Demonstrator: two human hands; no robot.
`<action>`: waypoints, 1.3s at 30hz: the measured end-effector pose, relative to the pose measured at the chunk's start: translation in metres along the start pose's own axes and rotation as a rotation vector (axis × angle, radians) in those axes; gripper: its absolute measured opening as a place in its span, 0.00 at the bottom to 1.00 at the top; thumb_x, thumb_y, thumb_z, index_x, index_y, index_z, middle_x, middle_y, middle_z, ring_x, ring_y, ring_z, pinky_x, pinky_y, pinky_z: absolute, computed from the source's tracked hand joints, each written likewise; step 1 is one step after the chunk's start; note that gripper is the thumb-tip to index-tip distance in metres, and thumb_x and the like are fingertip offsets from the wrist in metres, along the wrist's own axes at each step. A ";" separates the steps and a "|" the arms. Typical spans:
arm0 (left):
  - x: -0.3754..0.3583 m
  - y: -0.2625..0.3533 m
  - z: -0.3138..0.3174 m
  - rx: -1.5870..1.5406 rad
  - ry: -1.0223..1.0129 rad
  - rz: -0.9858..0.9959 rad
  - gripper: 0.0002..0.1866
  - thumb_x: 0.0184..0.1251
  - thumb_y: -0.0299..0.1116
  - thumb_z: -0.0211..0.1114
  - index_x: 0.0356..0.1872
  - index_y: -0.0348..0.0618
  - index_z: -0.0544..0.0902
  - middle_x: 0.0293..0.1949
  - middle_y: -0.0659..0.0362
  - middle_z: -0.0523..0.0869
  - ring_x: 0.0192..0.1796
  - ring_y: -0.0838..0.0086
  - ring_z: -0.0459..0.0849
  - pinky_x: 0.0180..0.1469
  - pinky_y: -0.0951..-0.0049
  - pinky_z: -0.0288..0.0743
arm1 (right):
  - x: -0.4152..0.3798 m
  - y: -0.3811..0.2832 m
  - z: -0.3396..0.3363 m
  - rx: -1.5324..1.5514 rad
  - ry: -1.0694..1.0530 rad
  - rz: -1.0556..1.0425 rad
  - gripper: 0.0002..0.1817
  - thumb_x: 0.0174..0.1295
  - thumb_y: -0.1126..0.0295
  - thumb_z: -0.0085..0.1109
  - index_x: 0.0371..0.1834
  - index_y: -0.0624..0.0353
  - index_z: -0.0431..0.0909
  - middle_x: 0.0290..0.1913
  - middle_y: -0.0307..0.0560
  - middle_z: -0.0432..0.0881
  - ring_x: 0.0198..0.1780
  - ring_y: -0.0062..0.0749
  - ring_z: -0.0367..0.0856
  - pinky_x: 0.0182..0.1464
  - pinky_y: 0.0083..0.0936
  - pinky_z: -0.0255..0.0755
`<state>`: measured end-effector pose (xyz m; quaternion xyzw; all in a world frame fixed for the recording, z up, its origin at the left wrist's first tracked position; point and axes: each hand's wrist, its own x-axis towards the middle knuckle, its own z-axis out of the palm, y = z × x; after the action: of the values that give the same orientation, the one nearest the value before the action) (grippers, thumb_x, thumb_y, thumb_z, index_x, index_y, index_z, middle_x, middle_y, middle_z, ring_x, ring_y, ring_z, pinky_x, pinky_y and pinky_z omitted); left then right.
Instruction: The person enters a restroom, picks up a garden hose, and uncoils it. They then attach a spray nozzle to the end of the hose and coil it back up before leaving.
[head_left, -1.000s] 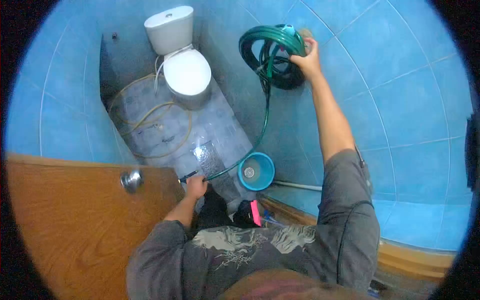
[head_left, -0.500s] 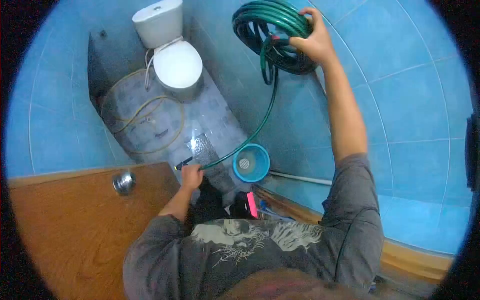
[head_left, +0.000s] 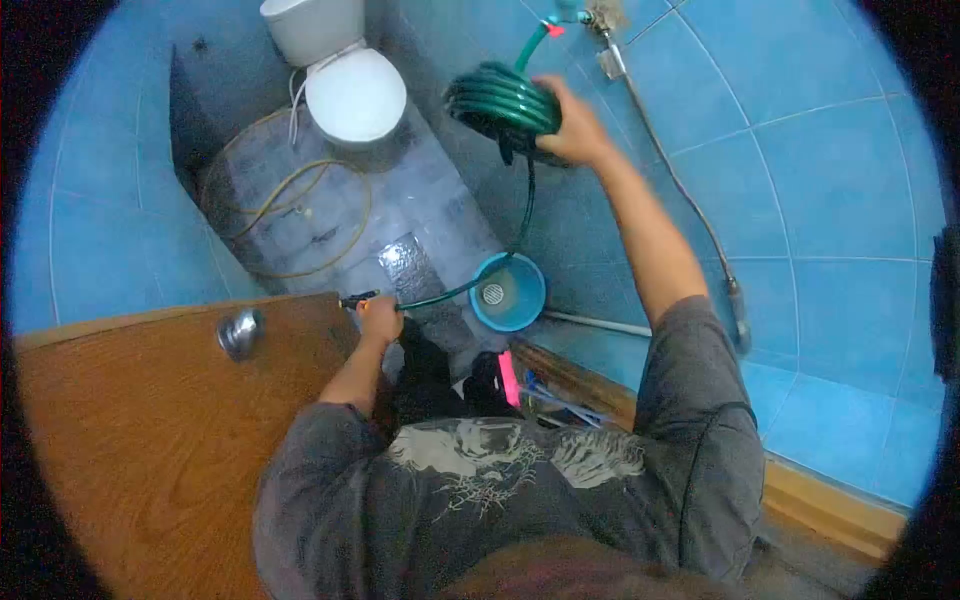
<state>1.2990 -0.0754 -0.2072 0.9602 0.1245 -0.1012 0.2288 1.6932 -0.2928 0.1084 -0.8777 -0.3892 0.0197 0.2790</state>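
My right hand [head_left: 572, 130] is raised against the blue tiled wall and grips a coil of green hose [head_left: 500, 100]. One end of the hose runs up to a tap fitting [head_left: 570, 14] at the top of the wall. The other end hangs down, curves past a blue bucket [head_left: 508, 292] and reaches my left hand [head_left: 379, 318], which grips the hose's black nozzle [head_left: 357, 299] low beside the door edge.
A white toilet [head_left: 345, 85] stands at the far end, with a yellowish hose [head_left: 290, 215] looped on the wet grey floor. A wooden door [head_left: 150, 420] with a metal knob [head_left: 240, 332] is at my left. A metal shower hose [head_left: 690, 200] hangs on the right wall.
My right hand has brought the hose coil down off the tap fitting and lower along the wall. The left hand keeps hold of the nozzle, shifted slightly.
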 end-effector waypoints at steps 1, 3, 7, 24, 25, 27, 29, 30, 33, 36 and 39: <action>0.002 -0.003 -0.001 0.026 -0.015 -0.010 0.10 0.54 0.38 0.64 0.35 0.45 0.84 0.37 0.51 0.86 0.48 0.55 0.83 0.54 0.46 0.65 | -0.014 0.010 0.016 0.019 0.057 0.039 0.47 0.37 0.69 0.72 0.68 0.52 0.65 0.56 0.60 0.79 0.58 0.57 0.78 0.61 0.41 0.72; 0.005 -0.010 0.005 0.131 -0.052 -0.022 0.11 0.54 0.38 0.63 0.34 0.46 0.85 0.39 0.53 0.87 0.50 0.58 0.83 0.53 0.40 0.64 | -0.046 0.016 0.039 0.056 0.161 0.114 0.49 0.37 0.70 0.72 0.70 0.55 0.63 0.58 0.61 0.78 0.60 0.57 0.77 0.63 0.41 0.71; 0.000 -0.012 -0.018 0.254 -0.315 -0.123 0.12 0.54 0.37 0.61 0.37 0.47 0.86 0.41 0.54 0.88 0.51 0.60 0.84 0.56 0.35 0.61 | -0.098 0.013 0.066 0.275 0.326 0.258 0.50 0.37 0.71 0.72 0.71 0.58 0.62 0.58 0.58 0.79 0.61 0.50 0.78 0.65 0.39 0.70; 0.053 -0.096 0.007 -0.432 0.475 -0.760 0.10 0.70 0.34 0.54 0.49 0.47 0.76 0.53 0.49 0.80 0.56 0.57 0.79 0.63 0.40 0.60 | -0.148 -0.056 0.031 1.113 0.691 0.398 0.38 0.41 0.81 0.58 0.65 0.71 0.67 0.54 0.56 0.79 0.53 0.42 0.81 0.59 0.36 0.75; 0.072 -0.094 0.002 -0.790 0.587 -0.815 0.11 0.71 0.33 0.54 0.52 0.48 0.74 0.52 0.49 0.80 0.54 0.58 0.80 0.59 0.47 0.67 | -0.148 -0.059 0.034 1.173 0.686 0.388 0.36 0.42 0.81 0.55 0.63 0.70 0.68 0.52 0.55 0.79 0.52 0.43 0.81 0.58 0.37 0.76; 0.101 -0.095 -0.007 -1.514 0.787 -0.881 0.14 0.73 0.31 0.55 0.57 0.49 0.68 0.50 0.48 0.80 0.50 0.59 0.81 0.49 0.61 0.79 | -0.147 -0.061 0.041 1.250 0.680 0.404 0.34 0.43 0.80 0.54 0.61 0.70 0.69 0.50 0.54 0.79 0.51 0.43 0.81 0.56 0.38 0.77; 0.125 -0.103 -0.026 -2.350 0.598 -0.900 0.18 0.74 0.32 0.56 0.60 0.54 0.62 0.47 0.51 0.80 0.41 0.65 0.80 0.36 0.69 0.78 | -0.146 -0.062 0.049 1.291 0.682 0.451 0.33 0.43 0.79 0.55 0.60 0.70 0.69 0.49 0.55 0.79 0.51 0.44 0.81 0.55 0.40 0.78; 0.137 -0.107 -0.030 -2.282 0.556 -0.796 0.17 0.74 0.34 0.57 0.59 0.55 0.64 0.46 0.52 0.80 0.40 0.67 0.79 0.35 0.70 0.76 | -0.142 -0.065 0.051 1.273 0.663 0.478 0.33 0.43 0.79 0.56 0.60 0.69 0.69 0.49 0.55 0.79 0.50 0.44 0.81 0.55 0.40 0.78; 0.157 -0.085 -0.053 -1.900 0.382 -0.514 0.16 0.72 0.39 0.62 0.56 0.55 0.70 0.44 0.56 0.79 0.36 0.73 0.75 0.34 0.73 0.72 | -0.137 -0.066 0.052 1.192 0.611 0.489 0.36 0.42 0.79 0.59 0.62 0.67 0.69 0.51 0.55 0.81 0.50 0.43 0.81 0.55 0.39 0.77; 0.159 0.013 -0.159 -1.522 0.206 -0.374 0.20 0.68 0.42 0.67 0.58 0.56 0.76 0.45 0.59 0.79 0.37 0.75 0.73 0.36 0.75 0.69 | -0.130 -0.060 0.054 0.837 0.525 0.415 0.37 0.42 0.77 0.64 0.63 0.67 0.69 0.53 0.54 0.80 0.55 0.41 0.80 0.59 0.36 0.74; 0.187 0.047 -0.169 -1.170 0.037 -0.166 0.30 0.63 0.42 0.71 0.66 0.53 0.73 0.51 0.59 0.79 0.46 0.71 0.77 0.42 0.71 0.74 | -0.119 -0.061 0.058 0.459 0.413 0.361 0.39 0.41 0.73 0.67 0.64 0.67 0.68 0.54 0.54 0.80 0.58 0.39 0.78 0.61 0.33 0.71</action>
<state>1.5130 -0.0016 -0.0873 0.6632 0.2383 -0.0163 0.7092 1.5543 -0.3148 0.0683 -0.8323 -0.1485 -0.0220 0.5337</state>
